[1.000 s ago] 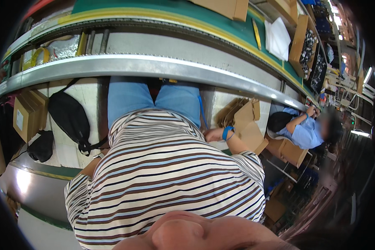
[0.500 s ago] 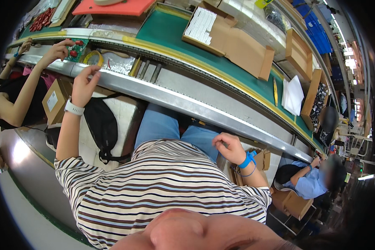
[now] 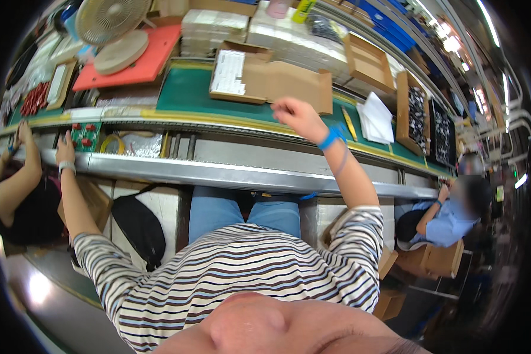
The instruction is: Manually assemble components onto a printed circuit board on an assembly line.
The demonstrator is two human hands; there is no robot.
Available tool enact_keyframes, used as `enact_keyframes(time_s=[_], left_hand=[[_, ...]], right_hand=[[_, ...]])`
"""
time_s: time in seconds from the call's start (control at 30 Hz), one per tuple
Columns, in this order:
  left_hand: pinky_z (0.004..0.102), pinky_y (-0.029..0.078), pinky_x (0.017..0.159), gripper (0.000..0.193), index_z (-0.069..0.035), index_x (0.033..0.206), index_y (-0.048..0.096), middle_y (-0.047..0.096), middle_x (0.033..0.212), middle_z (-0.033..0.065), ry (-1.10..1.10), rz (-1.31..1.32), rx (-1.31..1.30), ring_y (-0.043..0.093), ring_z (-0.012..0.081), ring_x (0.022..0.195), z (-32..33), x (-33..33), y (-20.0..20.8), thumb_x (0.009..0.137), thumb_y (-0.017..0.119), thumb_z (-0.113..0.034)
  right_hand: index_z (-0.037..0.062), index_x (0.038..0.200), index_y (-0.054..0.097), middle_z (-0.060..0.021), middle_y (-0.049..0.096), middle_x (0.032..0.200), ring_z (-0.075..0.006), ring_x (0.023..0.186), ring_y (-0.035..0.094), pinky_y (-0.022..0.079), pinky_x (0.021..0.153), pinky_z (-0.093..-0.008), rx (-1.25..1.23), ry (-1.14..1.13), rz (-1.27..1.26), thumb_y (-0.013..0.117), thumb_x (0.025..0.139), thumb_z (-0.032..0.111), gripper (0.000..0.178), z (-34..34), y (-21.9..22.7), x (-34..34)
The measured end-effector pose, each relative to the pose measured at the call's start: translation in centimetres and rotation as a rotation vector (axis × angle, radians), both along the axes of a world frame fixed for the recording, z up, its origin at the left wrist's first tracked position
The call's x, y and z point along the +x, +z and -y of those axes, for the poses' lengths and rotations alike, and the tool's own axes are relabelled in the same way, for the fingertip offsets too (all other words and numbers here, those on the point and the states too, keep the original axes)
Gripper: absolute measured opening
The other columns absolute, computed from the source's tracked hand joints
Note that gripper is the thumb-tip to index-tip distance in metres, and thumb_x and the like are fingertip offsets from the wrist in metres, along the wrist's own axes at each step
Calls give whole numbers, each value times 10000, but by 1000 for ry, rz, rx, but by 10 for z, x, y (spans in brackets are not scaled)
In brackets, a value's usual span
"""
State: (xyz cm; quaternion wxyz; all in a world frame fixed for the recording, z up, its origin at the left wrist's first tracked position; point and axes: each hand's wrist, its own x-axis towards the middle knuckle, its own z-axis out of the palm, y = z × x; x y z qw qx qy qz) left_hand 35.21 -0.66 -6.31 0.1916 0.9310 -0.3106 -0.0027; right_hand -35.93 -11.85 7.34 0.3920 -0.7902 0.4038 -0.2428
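Note:
At the far left of the rail, my left hand (image 3: 65, 151) has its fingers at the left edge of a green circuit board (image 3: 92, 141) with several red components. It grips the board by that edge, though the thumb is hard to make out. My right hand (image 3: 301, 119), with a blue wrist strap, is raised over the green bench in front of an opened cardboard box (image 3: 304, 86). Its fingers are loosely bent and a little apart, with nothing visible in them. White strip-like parts (image 3: 229, 72) lie stacked in the box's left part, apart from the hand.
A metal rail (image 3: 218, 173) crosses in front of me. A yellow tape roll (image 3: 112, 144) lies right of the board. Further right are a yellow tool (image 3: 349, 123), white sheets (image 3: 375, 118) and a box of dark parts (image 3: 416, 118). Co-workers sit on both sides.
My left hand has moved left to the circuit board, where a co-worker's hand was before. My right hand has risen from near my lap to over the bench. The view has turned.

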Motion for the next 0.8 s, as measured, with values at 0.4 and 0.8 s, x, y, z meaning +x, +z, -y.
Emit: enact_keyframes(time_s=[0.4,0.8], left_hand=[[437,275,983,659,-128,1312,370,460,1294,118,-331,-142,-8,445,344,1162,-9,-113,30,867,280,-605],[497,205,1002,467,-118,1278,406,622,916,100,-820,-192,-89,582,240,928,-16,-264,54,922,370,-419]], right_hand=[[-13,1064,561,-104,622,879,-158,775,586,474,680,-275,259,4,-189,677,753,248,423,108,-44,70],[-5,986,625,-157,630,962,-266,881,583,450,786,-339,81,35,-256,720,665,375,506,118,-59,77]])
